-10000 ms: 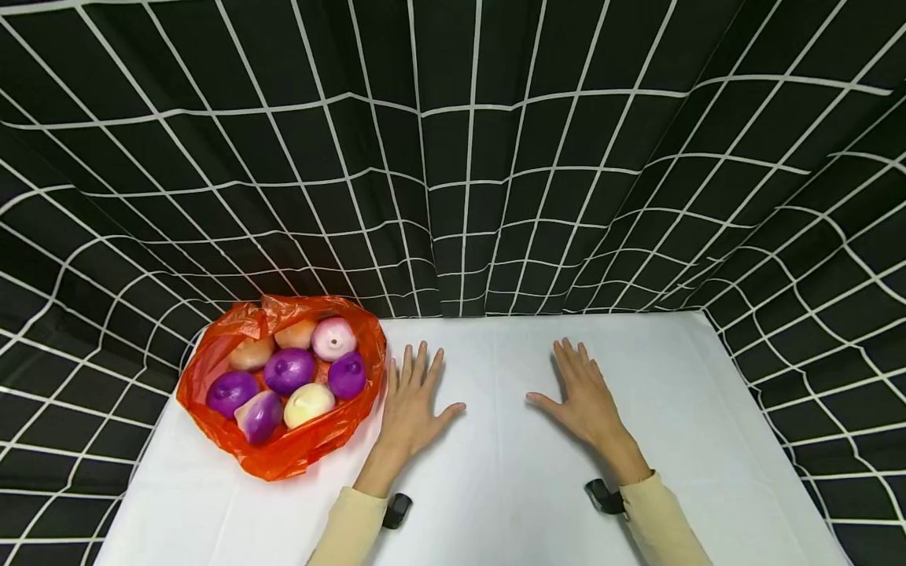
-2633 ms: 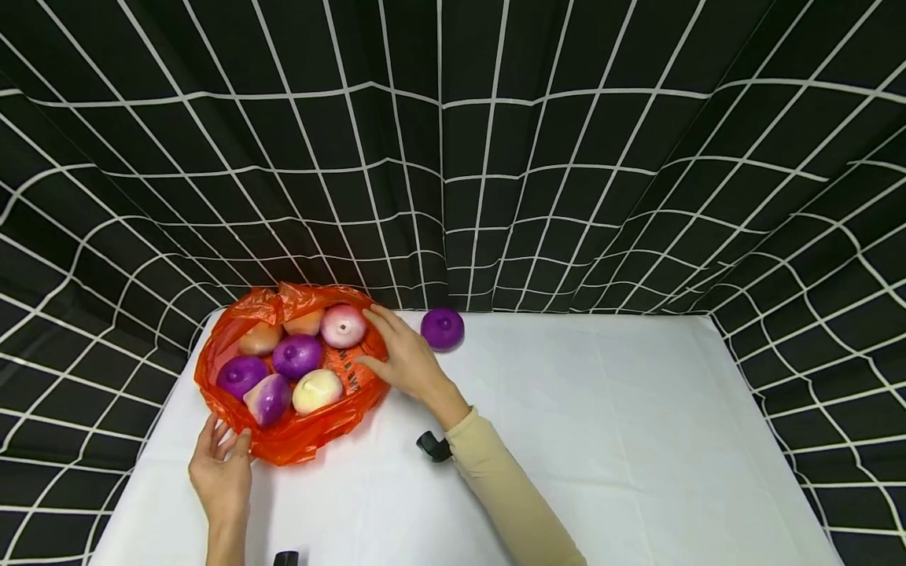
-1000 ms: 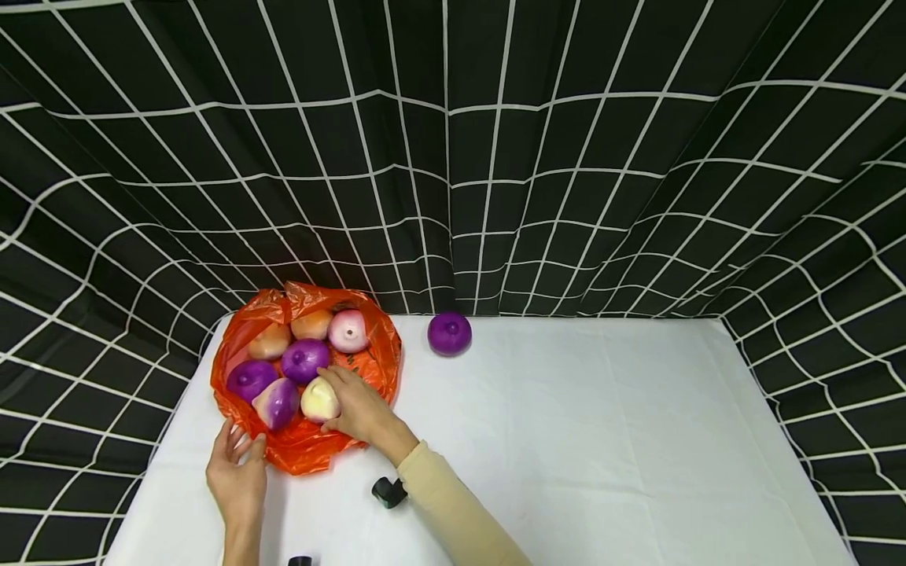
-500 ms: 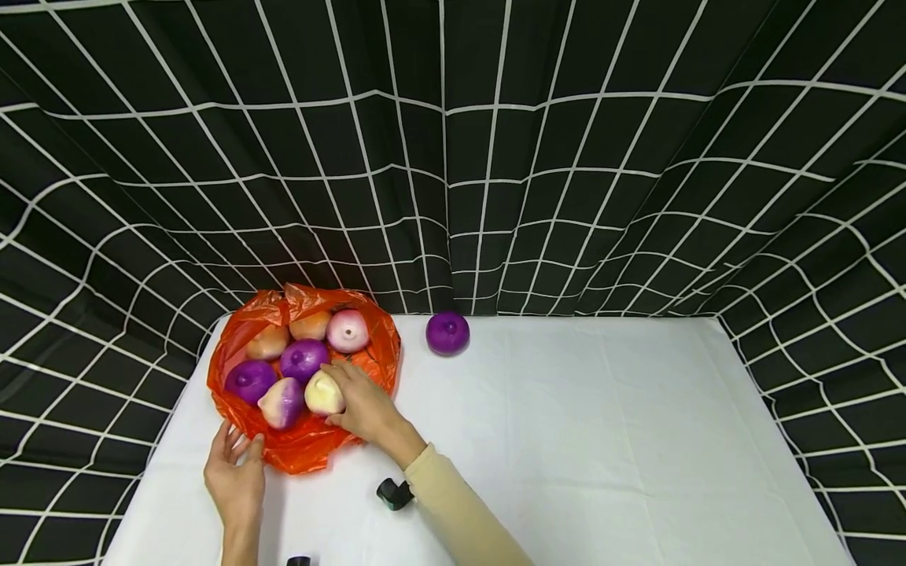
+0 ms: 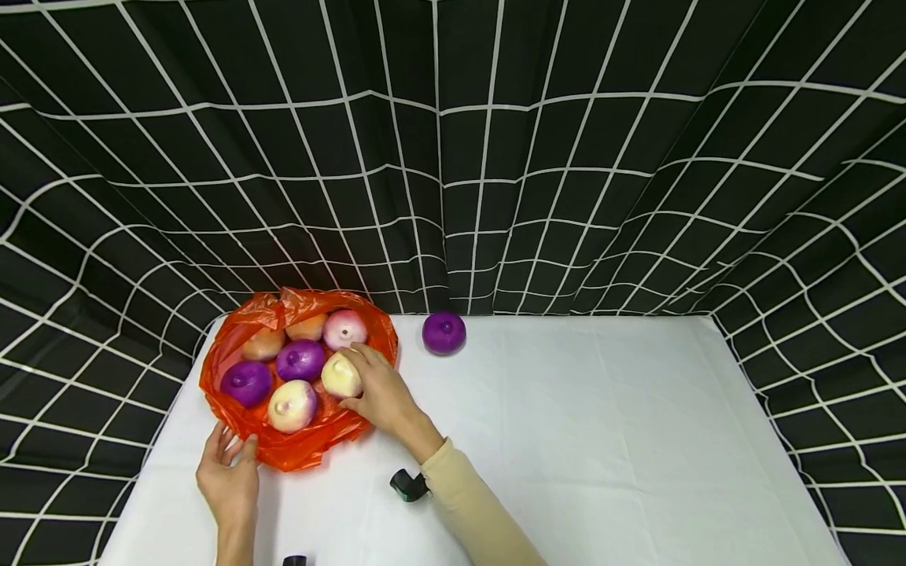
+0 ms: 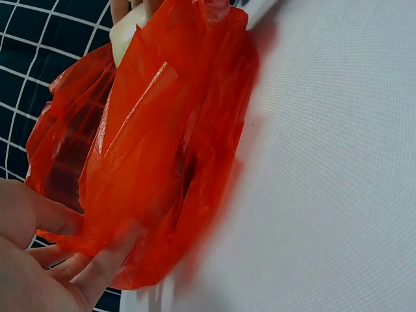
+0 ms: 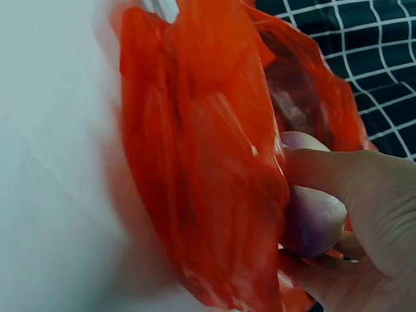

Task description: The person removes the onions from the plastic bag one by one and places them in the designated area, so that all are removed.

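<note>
An orange-red plastic bag sits wide-mouthed at the table's left with several onions inside. My right hand reaches over its right side and grips a pale yellow onion between thumb and fingers. In the right wrist view that onion shows a purple side, partly hidden by the bag. My left hand holds the bag's near-left rim; the left wrist view shows thumb and fingers on either side of the plastic. Nearby in the bag lie a white-and-purple onion and a purple onion.
One purple onion rests on the white tabletop near the back edge, right of the bag. A pink onion and two orange-brown ones sit at the back of the bag. Black gridded curtain encloses the table's back and sides.
Both hands earlier lay on the table; the lone purple onion has since left the bag. Lately my right hand shifted right and back with the pale onion, and the white-and-purple onion beside it rolled.
</note>
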{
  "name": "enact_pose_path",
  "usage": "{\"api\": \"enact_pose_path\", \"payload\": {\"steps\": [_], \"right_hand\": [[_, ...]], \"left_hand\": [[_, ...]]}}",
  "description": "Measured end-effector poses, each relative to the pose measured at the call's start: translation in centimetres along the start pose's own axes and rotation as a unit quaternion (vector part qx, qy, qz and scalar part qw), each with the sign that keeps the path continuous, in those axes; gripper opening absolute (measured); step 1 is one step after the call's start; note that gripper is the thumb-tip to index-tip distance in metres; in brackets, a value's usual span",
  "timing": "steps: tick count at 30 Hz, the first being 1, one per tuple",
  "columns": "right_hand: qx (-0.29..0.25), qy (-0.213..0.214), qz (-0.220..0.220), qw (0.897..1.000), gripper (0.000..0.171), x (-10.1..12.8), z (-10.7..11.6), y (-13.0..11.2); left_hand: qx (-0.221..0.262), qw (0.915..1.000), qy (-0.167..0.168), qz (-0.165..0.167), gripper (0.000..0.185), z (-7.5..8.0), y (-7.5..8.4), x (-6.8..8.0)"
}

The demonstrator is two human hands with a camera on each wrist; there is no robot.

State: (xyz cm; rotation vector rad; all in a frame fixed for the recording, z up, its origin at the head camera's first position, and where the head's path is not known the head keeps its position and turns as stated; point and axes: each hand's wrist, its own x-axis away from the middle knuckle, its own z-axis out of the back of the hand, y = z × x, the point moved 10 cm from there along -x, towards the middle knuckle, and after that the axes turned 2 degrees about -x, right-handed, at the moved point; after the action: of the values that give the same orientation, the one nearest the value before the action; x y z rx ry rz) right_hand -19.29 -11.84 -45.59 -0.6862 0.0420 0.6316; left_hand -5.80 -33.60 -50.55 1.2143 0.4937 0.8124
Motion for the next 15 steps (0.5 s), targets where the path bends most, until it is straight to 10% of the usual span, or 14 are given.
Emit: {"api": "enact_pose_path", "payload": {"steps": [15], "right_hand": [[0.014,0.047,-0.027,0.998,0.080,1.1,4.1,1.9]], "left_hand": [[-0.020,0.9997,-0.001,0.011,0.058,-0.2,-0.2,-0.1]]}}
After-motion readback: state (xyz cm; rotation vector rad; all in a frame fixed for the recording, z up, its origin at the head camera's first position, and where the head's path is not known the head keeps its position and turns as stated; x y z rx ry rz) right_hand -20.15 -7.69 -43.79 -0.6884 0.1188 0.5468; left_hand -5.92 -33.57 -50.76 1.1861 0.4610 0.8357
